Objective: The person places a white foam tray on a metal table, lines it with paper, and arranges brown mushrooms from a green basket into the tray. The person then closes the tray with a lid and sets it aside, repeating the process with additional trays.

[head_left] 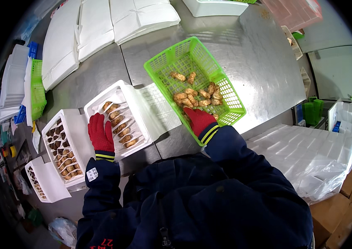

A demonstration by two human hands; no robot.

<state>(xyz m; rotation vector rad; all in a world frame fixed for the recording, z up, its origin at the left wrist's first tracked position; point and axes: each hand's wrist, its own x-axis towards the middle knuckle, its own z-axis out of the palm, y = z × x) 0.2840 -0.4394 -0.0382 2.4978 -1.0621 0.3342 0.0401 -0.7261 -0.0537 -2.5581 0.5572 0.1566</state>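
My left hand [99,133], in a red knit glove with a dark cuff striped in yellow, rests on the left rim of a white foam box [145,129]. Its fingers lie stretched out and hold nothing. Inside that box a row of brown, knobbly, peanut-shaped pieces [118,120] sits in folds of white paper. To the right stands a bright green slatted basket [169,52], tilted on the table, with several loose pieces [204,94] of the same kind. My right hand [200,120], also red-gloved, reaches into its near end beside them; its fingertips are largely hidden.
Left of my box are another filled foam box [44,132] and a smaller one [55,186] on the steel table [263,62]. Stacked white sheets [95,29] lie at the far left. Plastic-wrapped white boxes [304,153] stand at right, above cardboard cartons [333,211].
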